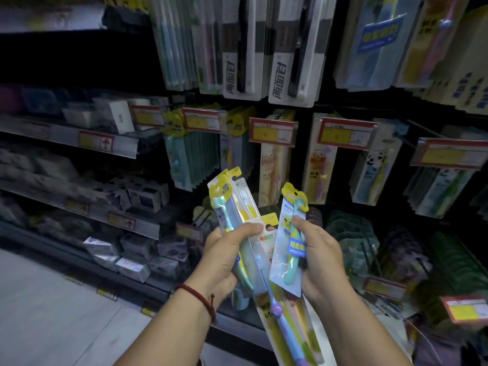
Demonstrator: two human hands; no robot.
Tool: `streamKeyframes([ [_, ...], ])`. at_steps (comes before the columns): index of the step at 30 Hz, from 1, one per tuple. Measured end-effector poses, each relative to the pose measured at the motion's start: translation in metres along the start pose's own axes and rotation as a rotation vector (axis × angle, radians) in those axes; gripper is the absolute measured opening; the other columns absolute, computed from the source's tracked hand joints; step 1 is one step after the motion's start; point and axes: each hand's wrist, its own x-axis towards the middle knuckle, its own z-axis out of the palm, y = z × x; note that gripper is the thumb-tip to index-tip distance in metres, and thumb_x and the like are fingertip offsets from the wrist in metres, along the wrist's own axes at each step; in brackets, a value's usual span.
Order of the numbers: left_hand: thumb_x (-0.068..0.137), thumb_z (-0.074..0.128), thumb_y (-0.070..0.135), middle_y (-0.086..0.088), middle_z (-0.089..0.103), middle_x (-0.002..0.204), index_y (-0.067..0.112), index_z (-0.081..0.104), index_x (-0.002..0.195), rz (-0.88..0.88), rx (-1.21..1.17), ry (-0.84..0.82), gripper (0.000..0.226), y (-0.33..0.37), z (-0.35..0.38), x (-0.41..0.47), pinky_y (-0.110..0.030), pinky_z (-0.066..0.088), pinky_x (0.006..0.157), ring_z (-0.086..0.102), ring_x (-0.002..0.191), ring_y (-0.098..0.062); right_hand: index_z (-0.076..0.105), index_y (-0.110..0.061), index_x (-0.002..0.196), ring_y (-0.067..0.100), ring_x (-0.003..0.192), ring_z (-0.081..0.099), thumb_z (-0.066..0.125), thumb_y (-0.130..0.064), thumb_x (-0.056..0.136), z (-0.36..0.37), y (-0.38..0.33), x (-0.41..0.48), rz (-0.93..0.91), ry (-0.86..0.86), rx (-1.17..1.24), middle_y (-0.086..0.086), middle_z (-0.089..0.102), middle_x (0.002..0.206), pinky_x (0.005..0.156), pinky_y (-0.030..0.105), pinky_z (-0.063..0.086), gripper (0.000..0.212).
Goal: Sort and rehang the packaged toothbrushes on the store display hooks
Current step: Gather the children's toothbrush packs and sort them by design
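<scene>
My left hand grips a fanned bunch of packaged toothbrushes, with yellow-topped cards and teal brushes, and a longer pack with a blue and purple brush hanging down from it. My right hand holds a single blue pack with a yellow top and a teal child's toothbrush, upright and just right of the bunch. Both hands are at chest height in front of the display hooks. A red cord bracelet is on my left wrist.
Rows of hanging toothbrush packs fill the hooks ahead, each with a red and yellow price tag. Teal packs hang at the left, cartoon packs in the middle, panda packs at the right. Boxed goods sit on shelves at the left.
</scene>
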Motion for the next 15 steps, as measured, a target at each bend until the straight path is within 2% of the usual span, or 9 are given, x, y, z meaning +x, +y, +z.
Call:
streamKeyframes([
  [2,0.08,0.08,0.0,-0.019,0.079,0.094,0.007,0.072,0.101,0.032,0.023,0.011,0.024,0.003,-0.002,0.004,-0.059,0.062,0.085,0.077,0.085,-0.038,0.067,-0.002,0.094,0.028,0.062,0.064,0.073,-0.014,0.091,0.0,-0.002,0.001,-0.011,-0.016,-0.028,0.018,0.069,0.077,0.064,0.037,0.056,0.013],
  [5,0.084,0.077,-0.001,-0.009,0.079,0.08,0.01,0.073,0.096,0.1,0.057,0.022,0.017,0.013,-0.01,0.008,-0.043,0.066,0.068,0.076,0.069,-0.025,0.068,-0.005,0.095,0.03,0.066,0.067,0.072,-0.015,0.092,-0.006,-0.004,0.005,-0.067,-0.024,-0.124,0.018,0.071,0.082,0.069,0.043,0.059,0.012],
  [7,0.084,0.079,0.0,-0.01,0.08,0.086,0.008,0.072,0.103,0.153,0.104,0.054,0.022,0.021,-0.02,0.013,-0.042,0.066,0.068,0.077,0.073,-0.025,0.068,-0.006,0.102,0.036,0.081,0.07,0.073,-0.017,0.092,-0.01,-0.005,0.007,-0.1,-0.034,-0.194,0.023,0.074,0.096,0.081,0.059,0.059,0.017],
  [8,0.082,0.08,0.0,-0.013,0.081,0.093,0.006,0.072,0.108,0.178,0.137,0.076,0.028,0.024,-0.027,0.016,-0.045,0.066,0.072,0.078,0.078,-0.028,0.068,-0.007,0.106,0.037,0.084,0.071,0.073,-0.018,0.092,-0.011,-0.006,0.007,-0.126,-0.031,-0.242,0.021,0.074,0.1,0.082,0.062,0.058,0.019],
  [9,0.081,0.081,0.001,-0.015,0.08,0.097,0.006,0.071,0.111,0.204,0.17,0.097,0.031,0.027,-0.034,0.019,-0.047,0.066,0.075,0.078,0.083,-0.031,0.068,-0.009,0.108,0.034,0.083,0.071,0.073,-0.018,0.093,-0.011,-0.006,0.007,-0.16,-0.028,-0.293,0.018,0.075,0.1,0.077,0.06,0.059,0.018],
  [12,0.076,0.086,0.006,-0.013,0.08,0.1,0.008,0.072,0.11,0.273,0.268,0.133,0.037,0.037,-0.053,0.024,-0.048,0.066,0.078,0.078,0.087,-0.033,0.067,-0.012,0.111,0.017,0.073,0.073,0.073,-0.015,0.092,-0.005,-0.006,0.003,-0.283,-0.042,-0.421,0.009,0.079,0.094,0.057,0.033,0.06,0.02],
  [14,0.065,0.089,0.015,-0.011,0.08,0.097,0.009,0.072,0.108,0.313,0.322,0.149,0.047,0.046,-0.061,0.026,-0.047,0.066,0.078,0.078,0.086,-0.031,0.066,-0.012,0.112,0.011,0.07,0.074,0.073,-0.013,0.092,0.005,-0.001,0.004,-0.341,-0.069,-0.501,0.002,0.08,0.089,0.054,0.021,0.055,0.022],
  [15,0.061,0.087,0.02,-0.009,0.08,0.095,0.009,0.072,0.107,0.332,0.341,0.154,0.05,0.049,-0.064,0.027,-0.047,0.065,0.079,0.078,0.085,-0.03,0.066,-0.014,0.113,0.01,0.07,0.074,0.074,-0.013,0.092,0.011,0.002,0.007,-0.358,-0.08,-0.543,0.0,0.079,0.087,0.053,0.019,0.054,0.022],
])
